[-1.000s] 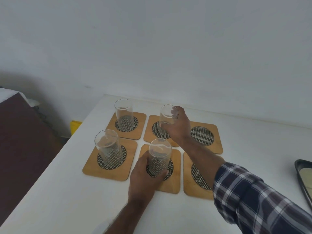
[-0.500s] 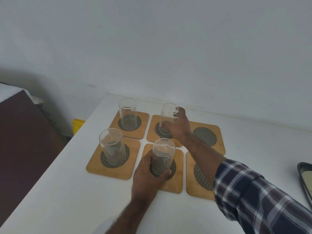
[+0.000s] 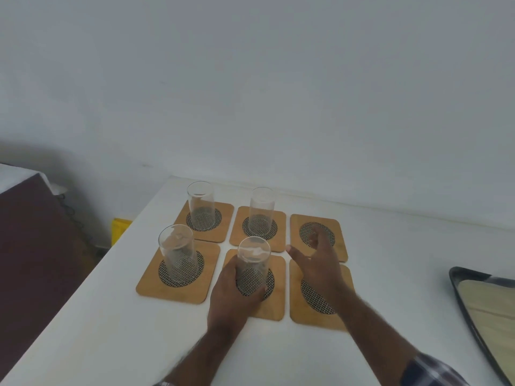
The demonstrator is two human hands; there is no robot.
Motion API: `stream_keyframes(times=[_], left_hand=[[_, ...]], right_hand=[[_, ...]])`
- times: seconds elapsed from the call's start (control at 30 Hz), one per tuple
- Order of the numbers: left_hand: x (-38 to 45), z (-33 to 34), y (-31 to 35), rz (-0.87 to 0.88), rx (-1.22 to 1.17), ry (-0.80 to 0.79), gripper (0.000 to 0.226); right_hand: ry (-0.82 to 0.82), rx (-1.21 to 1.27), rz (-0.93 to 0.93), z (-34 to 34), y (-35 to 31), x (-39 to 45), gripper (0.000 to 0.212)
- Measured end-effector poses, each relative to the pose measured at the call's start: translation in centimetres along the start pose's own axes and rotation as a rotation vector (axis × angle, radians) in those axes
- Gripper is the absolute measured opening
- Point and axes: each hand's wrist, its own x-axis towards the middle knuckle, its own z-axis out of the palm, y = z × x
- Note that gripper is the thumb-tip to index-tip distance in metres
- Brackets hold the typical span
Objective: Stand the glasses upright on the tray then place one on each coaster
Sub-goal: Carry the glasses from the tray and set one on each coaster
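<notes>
Several wooden coasters with dark mesh centres lie in two rows on the white table. Clear glasses stand upright on the back left coaster (image 3: 201,203), the back middle coaster (image 3: 261,208) and the front left coaster (image 3: 176,253). My left hand (image 3: 231,296) is wrapped around a fourth glass (image 3: 253,264) standing on the front middle coaster (image 3: 274,307). My right hand (image 3: 316,263) hovers with fingers spread above the two right coasters, the back right coaster (image 3: 338,246) and the front right coaster (image 3: 298,310), holding nothing. Both of these carry no glass.
A dark-rimmed tray (image 3: 457,285) with a pale lining shows at the right edge. The table's left edge (image 3: 83,285) drops off to a dark floor with a yellow object (image 3: 119,228). A white wall stands right behind the coasters.
My right hand has let go of the back middle glass and drawn back to the right, fingers spread. My left hand still grips the front middle glass.
</notes>
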Motion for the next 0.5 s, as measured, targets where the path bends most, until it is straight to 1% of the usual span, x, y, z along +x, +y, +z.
stream_keyframes(times=[0.07, 0.13, 0.27, 0.3, 0.4, 0.5], left_hand=[[-0.1, -0.1, 0.2, 0.007, -0.005, 0.001, 0.072], [-0.2, -0.1, 0.3, 0.005, -0.008, 0.003, 0.077], [-0.2, -0.3, 0.5, 0.005, -0.017, 0.008, 0.109], [-0.3, -0.4, 0.6, 0.005, -0.023, 0.021, 0.114], [-1.1, -0.5, 0.6, -0.004, 0.019, 0.107, 0.121], [-3.0, -0.3, 0.7, 0.003, 0.071, 0.270, 0.118]], right_hand=[[0.018, 0.008, 0.009, -1.8, 0.4, -1.5, 0.083], [0.035, 0.014, 0.007, -3.5, 0.7, -2.7, 0.083], [0.067, 0.041, 0.005, -7.1, 1.2, -4.5, 0.078], [0.079, 0.055, 0.008, -8.0, 1.3, -4.8, 0.078], [0.122, 0.092, 0.024, -10.6, 2.3, -6.0, 0.078], [0.176, 0.111, 0.029, -13.0, 3.7, -7.0, 0.074]])
